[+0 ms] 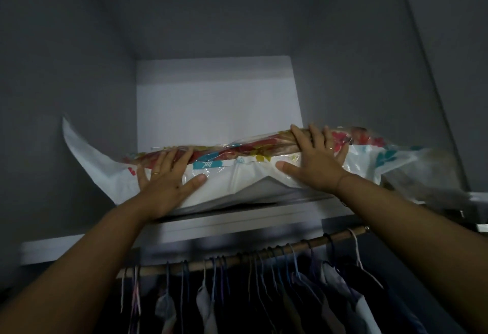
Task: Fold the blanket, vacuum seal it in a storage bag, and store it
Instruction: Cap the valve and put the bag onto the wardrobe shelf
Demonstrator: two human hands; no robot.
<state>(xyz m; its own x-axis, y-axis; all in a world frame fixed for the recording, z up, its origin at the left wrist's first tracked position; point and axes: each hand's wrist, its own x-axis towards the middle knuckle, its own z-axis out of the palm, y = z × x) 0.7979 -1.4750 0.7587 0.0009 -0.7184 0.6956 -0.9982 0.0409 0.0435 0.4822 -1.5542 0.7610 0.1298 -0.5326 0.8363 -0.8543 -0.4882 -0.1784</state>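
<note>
The vacuum-sealed storage bag [237, 175] holds the flattened blanket [250, 148], white with red, teal and yellow flowers. It lies on the upper wardrobe shelf [237, 217], its front edge at the shelf lip and its loose plastic ends sticking out left and right. My left hand [169, 175] presses flat on the bag's left front, fingers spread over its top. On the bag's right part my right hand [314, 159] lies the same way, fingers reaching over the top edge and thumb along the front.
The shelf compartment has grey side walls and a pale back panel [216, 101]. Below the shelf a wooden rail [237, 257] carries several hangers with clothes [264, 302]. A wardrobe door edge [433, 95] runs along the right.
</note>
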